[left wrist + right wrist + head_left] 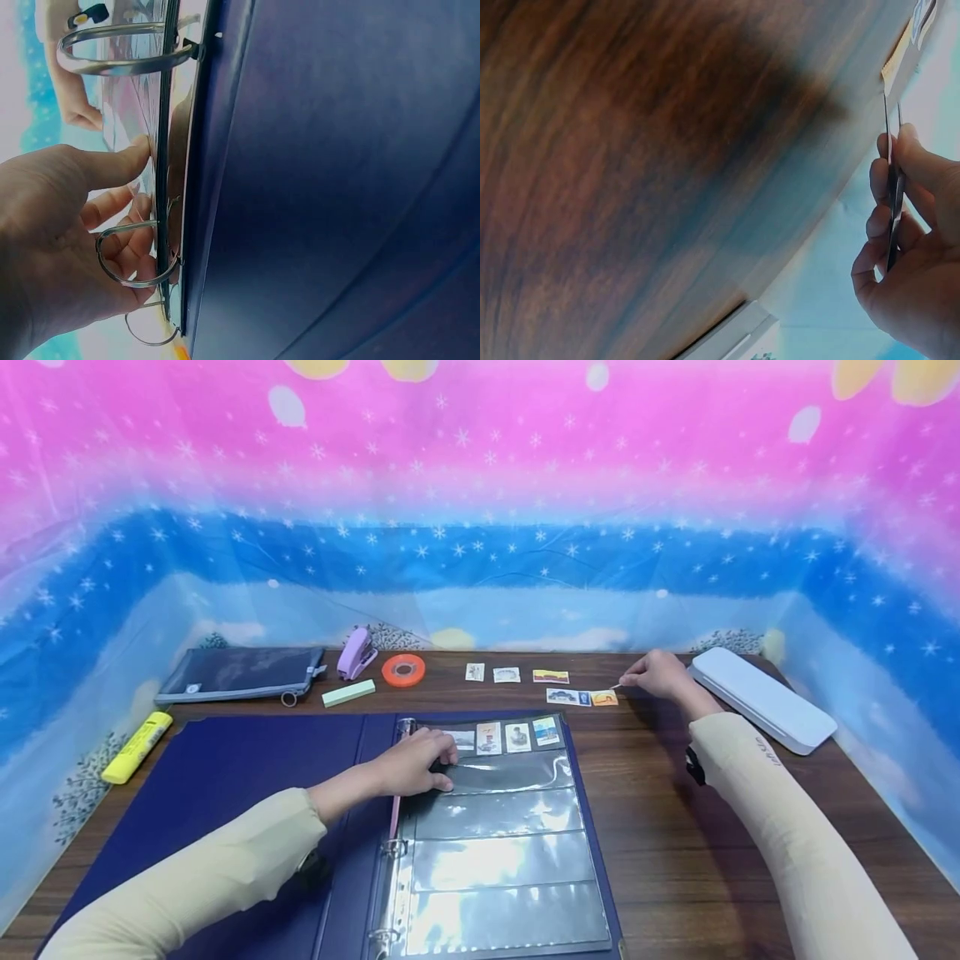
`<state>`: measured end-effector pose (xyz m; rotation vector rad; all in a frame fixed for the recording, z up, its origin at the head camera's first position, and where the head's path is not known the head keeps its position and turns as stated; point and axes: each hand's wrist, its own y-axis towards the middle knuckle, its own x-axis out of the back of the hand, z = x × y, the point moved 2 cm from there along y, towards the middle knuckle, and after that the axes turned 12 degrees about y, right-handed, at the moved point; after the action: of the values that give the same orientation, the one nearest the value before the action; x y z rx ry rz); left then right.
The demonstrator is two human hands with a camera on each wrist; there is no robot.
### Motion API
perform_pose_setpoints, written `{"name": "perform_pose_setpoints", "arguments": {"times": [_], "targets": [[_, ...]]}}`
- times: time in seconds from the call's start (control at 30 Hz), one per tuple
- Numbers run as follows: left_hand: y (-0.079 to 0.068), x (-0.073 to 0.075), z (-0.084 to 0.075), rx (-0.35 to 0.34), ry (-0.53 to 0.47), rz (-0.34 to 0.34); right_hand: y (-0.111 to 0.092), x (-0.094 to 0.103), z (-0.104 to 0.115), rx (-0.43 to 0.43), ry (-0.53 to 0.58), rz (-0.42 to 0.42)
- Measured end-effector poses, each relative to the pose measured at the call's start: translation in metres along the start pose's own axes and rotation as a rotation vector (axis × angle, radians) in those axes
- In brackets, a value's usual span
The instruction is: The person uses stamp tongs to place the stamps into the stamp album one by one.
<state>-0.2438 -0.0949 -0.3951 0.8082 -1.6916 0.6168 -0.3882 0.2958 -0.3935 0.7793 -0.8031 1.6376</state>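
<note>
My right hand [660, 677] pinches metal tweezers [893, 217] between thumb and fingers. Their tips reach the edge of an orange stamp [604, 698], at the end of a short row with a blue stamp [584, 698] and a building stamp [561, 696]. My left hand [411, 763] rests on the black stamp page [495, 814] of a ring binder [262, 827], its thumb and fingertips touching the page near the top clear pocket. In that top pocket sit several stamps [517, 737], the leftmost partly hidden by the left fingers. Whether those fingers lift the pocket's film cannot be seen.
Behind the binder lie three loose stamps [506, 675], orange tape [403, 670], a purple stapler [356, 653], a green eraser-like block [348, 693] and a mesh pouch [243, 672]. A yellow highlighter [137, 747] is far left; a white case [761, 699] is right.
</note>
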Motion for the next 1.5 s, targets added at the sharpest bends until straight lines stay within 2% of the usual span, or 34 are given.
{"name": "perform_pose_setpoints", "arguments": {"times": [0.33,0.47,0.6,0.73,0.87,1.0,1.1,1.3,1.5], "targets": [[0.007,0.0,0.006,0.041,-0.106,0.043,-0.003,0.003,0.006,0.036,-0.043,0.07],[0.01,0.001,0.009,0.023,-0.111,0.079,-0.005,0.002,0.005,0.02,-0.04,0.082],[0.013,0.003,0.015,-0.008,-0.158,0.123,-0.008,0.002,0.004,0.014,-0.036,0.1],[0.016,0.008,0.018,-0.006,-0.202,0.165,-0.014,0.01,0.001,0.039,0.004,0.079],[0.021,0.01,0.02,0.011,-0.202,0.214,-0.02,0.025,0.006,0.075,0.063,0.035],[0.025,0.013,0.021,0.029,-0.191,0.263,-0.02,0.03,0.029,0.126,0.101,0.005],[0.027,0.017,0.021,0.046,-0.183,0.293,-0.019,0.022,0.059,0.179,0.119,0.024],[0.031,0.016,0.02,0.051,-0.149,0.324,-0.016,-0.018,0.116,0.321,0.07,0.135],[0.031,0.013,0.019,0.063,-0.114,0.333,-0.011,-0.064,0.153,0.402,0.032,0.227]]}}
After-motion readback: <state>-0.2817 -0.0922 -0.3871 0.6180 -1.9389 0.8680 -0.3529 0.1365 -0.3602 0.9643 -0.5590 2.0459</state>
